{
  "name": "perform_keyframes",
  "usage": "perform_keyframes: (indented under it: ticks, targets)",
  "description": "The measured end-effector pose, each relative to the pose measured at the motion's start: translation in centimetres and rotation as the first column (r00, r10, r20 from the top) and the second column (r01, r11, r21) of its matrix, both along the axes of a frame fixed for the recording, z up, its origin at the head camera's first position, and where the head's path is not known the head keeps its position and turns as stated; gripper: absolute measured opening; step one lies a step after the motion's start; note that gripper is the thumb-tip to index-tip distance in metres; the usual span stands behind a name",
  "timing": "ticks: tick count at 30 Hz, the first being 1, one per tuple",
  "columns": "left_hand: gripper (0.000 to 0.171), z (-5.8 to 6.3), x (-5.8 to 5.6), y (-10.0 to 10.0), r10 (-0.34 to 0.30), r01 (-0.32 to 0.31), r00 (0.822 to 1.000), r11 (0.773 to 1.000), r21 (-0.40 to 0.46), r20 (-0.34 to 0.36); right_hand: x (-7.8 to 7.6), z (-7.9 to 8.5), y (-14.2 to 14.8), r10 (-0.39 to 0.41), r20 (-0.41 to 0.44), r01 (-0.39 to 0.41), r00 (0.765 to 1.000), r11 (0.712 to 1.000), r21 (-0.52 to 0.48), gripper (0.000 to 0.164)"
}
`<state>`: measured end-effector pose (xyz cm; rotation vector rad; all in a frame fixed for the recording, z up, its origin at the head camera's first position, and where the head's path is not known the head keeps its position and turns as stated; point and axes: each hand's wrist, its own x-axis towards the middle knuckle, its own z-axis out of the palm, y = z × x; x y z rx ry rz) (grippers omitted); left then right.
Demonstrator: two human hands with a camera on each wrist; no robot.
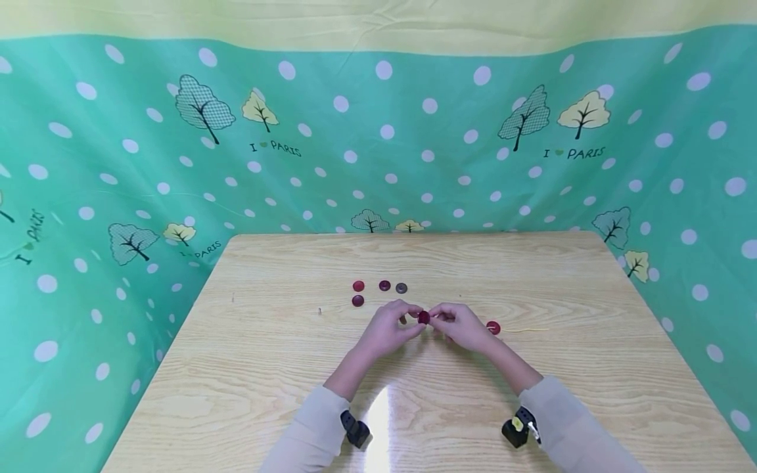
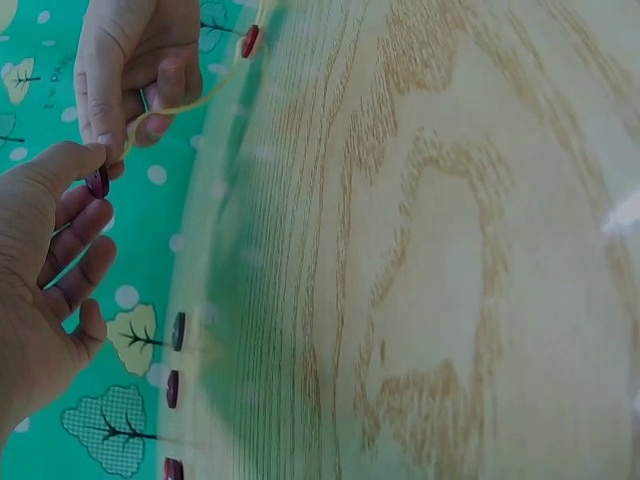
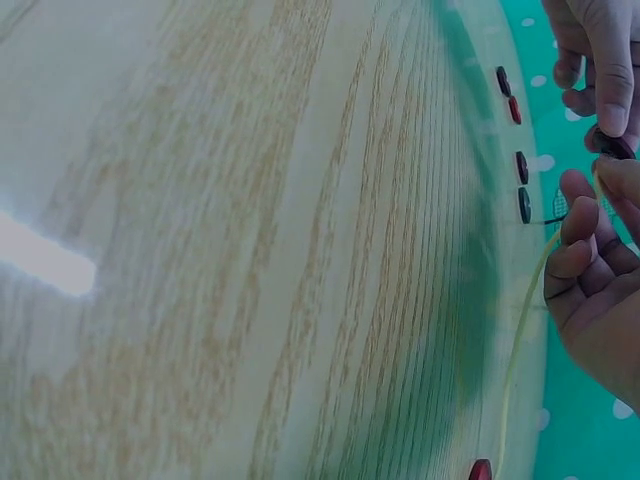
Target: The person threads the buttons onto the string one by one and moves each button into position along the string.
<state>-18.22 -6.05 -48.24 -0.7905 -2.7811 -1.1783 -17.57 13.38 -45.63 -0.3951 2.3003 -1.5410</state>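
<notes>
In the head view my left hand (image 1: 386,330) pinches a dark red button (image 1: 423,317) between thumb and fingertips, just above the table. My right hand (image 1: 464,326) meets it from the other side; its thumb and finger pinch a yellow cord (image 3: 527,310) against the button's face, as the right wrist view shows. Whether the cord passes through a hole is hidden by the fingertips. From there the cord runs down to a red button (image 1: 493,327) lying on the table to the right of my right hand, and a tail extends beyond it.
Beyond my left hand lie several loose buttons: a red one (image 1: 358,286), a dark purple one (image 1: 357,301), another purple one (image 1: 385,285) and a grey one (image 1: 401,288). The wooden table (image 1: 266,381) meets a green dotted curtain (image 1: 331,144) at the back and sides.
</notes>
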Motion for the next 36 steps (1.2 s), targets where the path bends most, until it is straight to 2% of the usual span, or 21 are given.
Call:
perform_keyframes:
  ticks: [9, 26, 36]
  targets:
    - [0.03, 0.1, 0.2, -0.1, 0.003, -0.003, 1.0, 1.0, 0.01, 0.013, 0.1, 0.0, -0.1, -0.014, -0.005, 0.014, 1.0, 1.0, -0.014, 0.018]
    - [0.029, 0.0, 0.1, 0.0, 0.022, -0.023, 0.998, 1.0, 0.004, 0.056, 0.2, 0.2, 0.2, 0.011, 0.01, -0.011, 1.0, 0.999, -0.046, 0.021]
    - [0.03, 0.1, 0.3, 0.2, 0.019, -0.02, 0.997, 1.0, 0.015, 0.077, -0.9, -2.4, 0.7, -0.009, 0.009, 0.01, 1.0, 0.999, -0.048, 0.024]
